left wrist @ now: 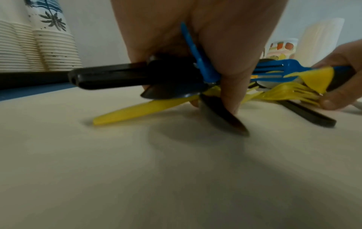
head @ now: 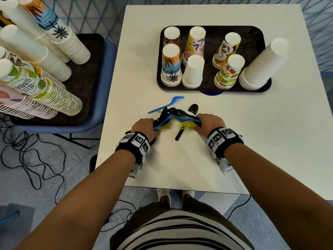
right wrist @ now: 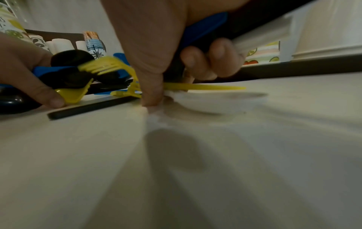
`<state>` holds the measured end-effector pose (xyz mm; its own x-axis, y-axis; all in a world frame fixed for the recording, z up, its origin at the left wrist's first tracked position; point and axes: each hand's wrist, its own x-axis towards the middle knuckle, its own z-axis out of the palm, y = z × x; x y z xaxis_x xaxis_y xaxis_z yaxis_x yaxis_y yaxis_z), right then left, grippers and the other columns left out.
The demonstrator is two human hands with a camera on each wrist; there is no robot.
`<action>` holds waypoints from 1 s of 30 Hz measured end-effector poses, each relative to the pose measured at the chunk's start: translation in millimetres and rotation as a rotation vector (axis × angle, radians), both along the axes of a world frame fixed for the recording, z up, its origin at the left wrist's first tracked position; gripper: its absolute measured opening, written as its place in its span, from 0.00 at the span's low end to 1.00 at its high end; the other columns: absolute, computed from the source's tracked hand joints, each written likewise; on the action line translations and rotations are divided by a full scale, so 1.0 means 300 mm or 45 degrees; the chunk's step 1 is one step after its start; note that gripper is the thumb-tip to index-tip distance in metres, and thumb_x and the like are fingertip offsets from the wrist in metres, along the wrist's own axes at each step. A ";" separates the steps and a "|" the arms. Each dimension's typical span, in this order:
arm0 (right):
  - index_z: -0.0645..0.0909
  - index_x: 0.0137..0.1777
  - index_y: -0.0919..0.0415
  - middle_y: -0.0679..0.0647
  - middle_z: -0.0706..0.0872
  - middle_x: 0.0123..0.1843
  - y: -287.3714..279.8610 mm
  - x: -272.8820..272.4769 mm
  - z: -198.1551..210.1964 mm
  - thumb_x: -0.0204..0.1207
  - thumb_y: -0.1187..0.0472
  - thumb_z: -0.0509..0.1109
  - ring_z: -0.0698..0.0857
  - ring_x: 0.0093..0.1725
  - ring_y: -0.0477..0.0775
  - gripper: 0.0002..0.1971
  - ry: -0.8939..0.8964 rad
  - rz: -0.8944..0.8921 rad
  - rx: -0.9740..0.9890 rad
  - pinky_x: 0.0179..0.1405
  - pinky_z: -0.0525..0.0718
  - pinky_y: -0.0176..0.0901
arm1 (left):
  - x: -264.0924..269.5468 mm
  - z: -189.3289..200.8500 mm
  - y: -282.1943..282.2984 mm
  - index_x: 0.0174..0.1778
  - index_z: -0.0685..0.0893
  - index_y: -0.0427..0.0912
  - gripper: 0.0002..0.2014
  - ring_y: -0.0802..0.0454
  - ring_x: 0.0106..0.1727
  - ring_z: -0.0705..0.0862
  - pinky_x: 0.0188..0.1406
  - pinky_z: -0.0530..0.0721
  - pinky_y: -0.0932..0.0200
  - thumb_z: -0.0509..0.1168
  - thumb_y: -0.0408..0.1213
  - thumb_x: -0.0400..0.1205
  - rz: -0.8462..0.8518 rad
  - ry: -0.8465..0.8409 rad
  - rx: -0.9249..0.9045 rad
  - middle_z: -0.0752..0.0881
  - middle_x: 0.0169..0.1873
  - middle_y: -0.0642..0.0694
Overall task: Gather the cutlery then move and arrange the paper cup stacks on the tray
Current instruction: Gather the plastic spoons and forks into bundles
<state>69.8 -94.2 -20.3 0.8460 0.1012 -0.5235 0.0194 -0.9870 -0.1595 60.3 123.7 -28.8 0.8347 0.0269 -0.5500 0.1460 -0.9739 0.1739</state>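
While both hands clamp cutlery bundles, L hand + R hand curled tight, table centre; stray blue fork lies just beyond L grip, long axis L-R, L nearer.

Mixed plastic cutlery, black, blue and yellow forks, spoons and knives, bunched at the near middle of the white table; part of the bunch is lifted off the surface, part lies on it. One blue plastic fork lies apart, just beyond the bunch. One black plastic spoon lies flat, handle toward the near edge. Seven upside-down paper cup stacks, plain white and printed, stand upright on the black rectangular tray at the far side; the tallest white stack sits at its near right corner.
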 end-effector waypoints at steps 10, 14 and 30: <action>0.75 0.61 0.63 0.65 0.82 0.56 -0.027 -0.008 0.036 0.79 0.49 0.62 0.77 0.61 0.64 0.19 -0.080 -0.208 0.111 0.52 0.77 0.52 | 0.018 0.033 -0.033 0.49 0.83 0.35 0.11 0.37 0.49 0.82 0.41 0.75 0.56 0.69 0.34 0.72 0.113 -0.188 -0.277 0.80 0.47 0.37; 0.74 0.63 0.66 0.70 0.80 0.56 -0.035 -0.009 0.062 0.79 0.54 0.62 0.76 0.63 0.67 0.18 -0.083 -0.317 0.252 0.56 0.77 0.54 | 0.019 0.018 -0.077 0.56 0.83 0.29 0.18 0.39 0.54 0.82 0.53 0.74 0.62 0.70 0.28 0.70 0.065 -0.278 -0.604 0.76 0.60 0.37; 0.72 0.58 0.71 0.71 0.82 0.58 -0.167 -0.067 0.038 0.78 0.62 0.60 0.81 0.58 0.70 0.14 -0.037 -0.549 0.218 0.51 0.78 0.53 | 0.111 0.007 -0.225 0.59 0.74 0.34 0.13 0.35 0.58 0.79 0.55 0.73 0.47 0.59 0.28 0.79 -0.511 -0.226 0.001 0.83 0.55 0.34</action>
